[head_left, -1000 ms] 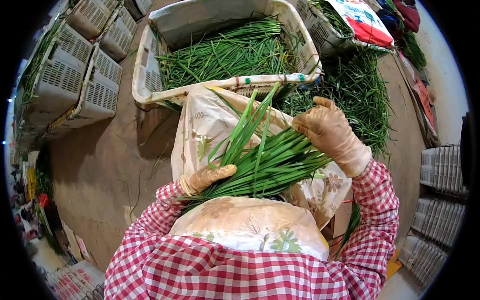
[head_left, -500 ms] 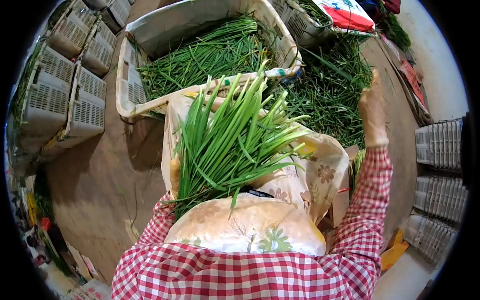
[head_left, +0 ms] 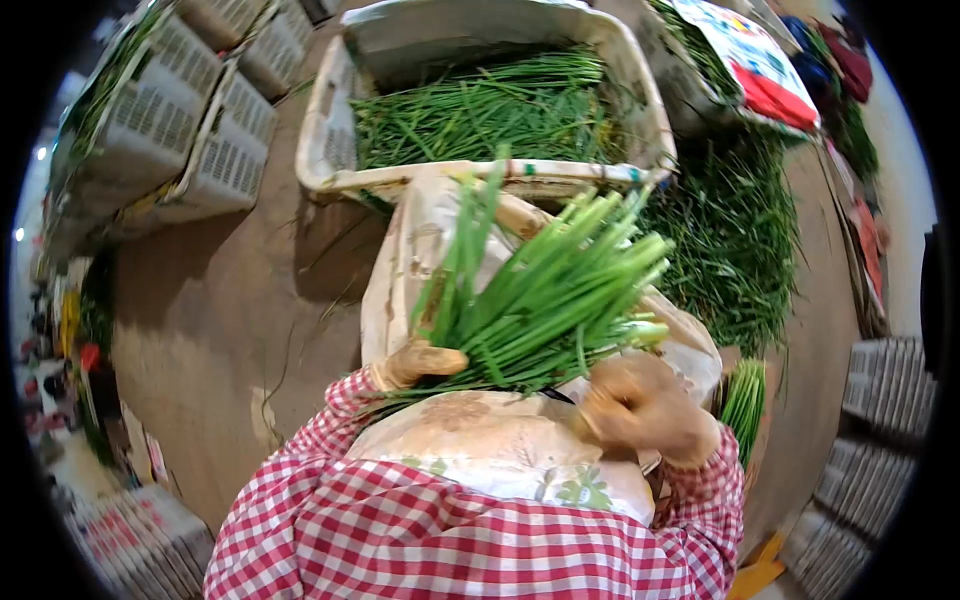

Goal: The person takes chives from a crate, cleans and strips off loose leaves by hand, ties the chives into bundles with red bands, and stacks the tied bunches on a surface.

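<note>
A thick bunch of green chives [head_left: 560, 290] lies across my lap, its pale stalk ends fanned to the upper right. My left hand [head_left: 425, 362] grips the bunch at its lower left, thumb laid over the leaves and the other fingers mostly hidden. Just below the pale ends, my right hand [head_left: 645, 408] is smeared by motion; its fingers look bent, but what they hold, if anything, cannot be made out. A flowered apron [head_left: 480, 425] covers my lap beneath the bunch. Between the hands, a small dark object [head_left: 557, 396] shows in part on the apron.
A white plastic crate [head_left: 325, 180] holding chives stands ahead. Loose green leaves [head_left: 725, 230] are heaped to its right. A small chive bundle [head_left: 742, 405] stands by my right side. More crates [head_left: 150, 125] line the left, and stacked crates [head_left: 885, 385] are at the right.
My right hand has swung in from the far right to beside the bunch. My left hand's thumb now lies across the leaves. The view has shifted, with the crate further right.
</note>
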The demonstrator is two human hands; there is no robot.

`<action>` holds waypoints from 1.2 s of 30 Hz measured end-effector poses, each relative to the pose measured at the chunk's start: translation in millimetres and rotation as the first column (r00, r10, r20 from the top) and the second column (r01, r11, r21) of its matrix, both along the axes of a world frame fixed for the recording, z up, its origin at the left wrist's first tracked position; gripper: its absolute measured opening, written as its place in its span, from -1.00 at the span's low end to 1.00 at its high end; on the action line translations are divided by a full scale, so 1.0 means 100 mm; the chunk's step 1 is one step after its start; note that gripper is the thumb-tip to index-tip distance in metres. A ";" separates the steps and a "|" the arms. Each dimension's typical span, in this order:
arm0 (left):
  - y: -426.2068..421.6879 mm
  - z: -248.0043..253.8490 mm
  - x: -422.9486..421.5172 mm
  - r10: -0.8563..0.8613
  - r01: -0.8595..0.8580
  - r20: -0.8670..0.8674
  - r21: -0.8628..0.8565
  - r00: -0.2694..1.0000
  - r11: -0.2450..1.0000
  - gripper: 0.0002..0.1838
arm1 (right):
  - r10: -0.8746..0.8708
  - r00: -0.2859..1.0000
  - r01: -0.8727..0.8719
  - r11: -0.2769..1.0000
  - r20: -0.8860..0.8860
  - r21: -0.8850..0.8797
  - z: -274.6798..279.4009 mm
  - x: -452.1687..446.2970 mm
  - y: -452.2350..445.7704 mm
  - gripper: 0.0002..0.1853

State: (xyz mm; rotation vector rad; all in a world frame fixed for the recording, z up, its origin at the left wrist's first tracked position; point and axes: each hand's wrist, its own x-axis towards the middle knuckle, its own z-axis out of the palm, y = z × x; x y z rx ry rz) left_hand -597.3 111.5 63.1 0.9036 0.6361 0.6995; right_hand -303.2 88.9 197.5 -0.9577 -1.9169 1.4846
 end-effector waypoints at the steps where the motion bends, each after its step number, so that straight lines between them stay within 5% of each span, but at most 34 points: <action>1: 0.00 0.05 0.03 -0.046 0.046 -0.053 0.010 0.998 0.999 -0.05 | 0.079 0.975 -0.073 0.997 -0.207 0.034 0.05 0.08 -0.01 -0.89; 3: 0.03 0.21 0.10 -0.100 0.099 -0.102 -0.017 0.990 0.995 -0.17 | 0.202 0.819 -0.131 0.977 -0.537 0.169 0.14 0.34 0.05 -0.94; 5: 0.08 0.45 0.17 -0.146 0.138 -0.134 -0.071 0.980 0.988 -0.41 | 0.250 0.719 -0.102 0.961 -0.648 0.258 0.21 0.47 0.19 -0.93; 6: 0.08 0.41 0.18 -0.182 0.172 -0.172 -0.070 0.968 0.983 -0.33 | -0.051 0.862 0.203 0.946 -0.504 0.251 0.31 0.39 0.27 -0.84; 7: 0.08 0.39 0.19 -0.220 0.209 -0.212 -0.071 0.952 0.975 -0.24 | -0.379 0.860 0.481 0.825 -0.341 0.298 0.40 0.29 0.36 -0.73; 8: 0.09 0.37 0.18 -0.231 0.221 -0.211 -0.074 0.950 0.973 -0.24 | -0.675 0.714 0.684 0.615 -0.185 0.392 0.41 0.19 0.48 -0.63; 10: 0.12 0.40 0.19 -0.250 0.267 -0.292 0.022 0.923 0.963 -0.39 | -0.462 0.882 0.298 0.700 0.093 0.649 0.33 0.02 0.72 -0.52; 13: 0.10 0.59 0.28 -0.239 0.235 -0.209 -0.045 0.948 0.971 -0.39 | -0.296 0.818 -0.216 0.638 0.494 0.739 0.33 -0.44 0.74 -0.40; 14: 0.11 0.64 0.28 -0.273 0.249 -0.187 -0.143 0.944 0.958 -0.39 | -0.284 0.817 -0.249 0.612 0.503 0.751 0.21 -0.47 0.79 -0.41; 17: 0.15 0.52 0.24 -0.304 0.305 -0.231 -0.032 0.924 0.952 -0.38 | -0.159 0.848 -0.285 0.668 0.505 0.688 -0.04 -0.48 0.95 -0.61; 18: 0.15 0.52 0.26 -0.319 0.332 -0.262 0.004 0.911 0.943 -0.37 | -0.078 0.900 -0.229 0.753 0.429 0.617 -0.04 -0.45 0.98 -0.80; 20: 0.15 0.51 0.26 -0.280 0.251 -0.109 -0.225 0.954 0.942 -0.35 | 0.091 0.949 -0.212 0.893 0.301 0.398 -0.06 -0.37 1.07 -0.84; 21: 0.16 0.49 0.26 -0.255 0.226 -0.079 -0.270 0.964 0.936 -0.36 | 0.024 0.964 -0.107 0.947 0.265 0.303 -0.07 -0.32 1.10 -0.85; 22: 0.17 0.50 0.26 -0.227 0.200 -0.051 -0.312 0.973 0.929 -0.38 | -0.085 0.996 0.085 0.996 -0.011 0.028 -0.10 -0.30 1.11 -0.85; 24: 0.15 0.29 0.16 -0.200 0.160 -0.091 -0.328 0.976 0.931 -0.39 | -0.357 0.924 0.355 0.934 -0.134 -0.039 0.21 -0.15 1.16 -0.79; 26: 0.10 -0.02 0.05 -0.162 0.106 -0.134 -0.349 0.978 0.931 -0.40 | -0.404 0.843 0.470 0.874 -0.354 0.123 0.21 0.38 1.34 -0.70; 27: 0.10 -0.16 -0.01 -0.088 0.124 0.108 -0.389 0.990 0.913 -0.40 | -0.431 0.734 0.509 0.861 -0.525 0.004 0.29 0.62 1.32 -0.68; 28: 0.08 -0.16 -0.03 0.059 0.012 0.173 -0.385 0.983 0.923 -0.39 | -0.455 0.588 0.518 0.847 -0.669 -0.121 0.39 0.84 1.30 -0.65; 30: 0.10 -0.22 -0.08 0.199 -0.054 0.339 -0.392 0.920 0.918 -0.37 | -0.675 0.586 0.808 0.527 -0.447 0.263 0.41 1.19 1.18 -0.60; 31: 0.15 -0.29 -0.11 0.200 -0.011 0.429 -0.403 0.881 0.915 -0.36 | -0.827 0.544 0.735 0.389 -0.142 0.555 0.29 1.52 1.18 -0.56; 33: 0.13 -0.45 -0.17 0.198 0.058 0.549 -0.415 0.812 0.908 -0.36 | -0.925 0.361 0.519 0.307 0.121 0.798 0.04 1.62 1.15 -0.51; 34: 0.11 -0.51 -0.19 0.274 -0.044 0.498 -0.425 0.823 0.904 -0.37 | -0.894 0.208 0.517 0.445 0.397 0.731 -0.07 1.63 1.01 -0.54; 36: 0.11 -0.50 -0.15 0.354 -0.149 0.454 -0.426 0.818 0.892 -0.38 | -0.564 -0.115 0.575 0.633 0.818 0.518 -0.21 1.59 0.67 -0.57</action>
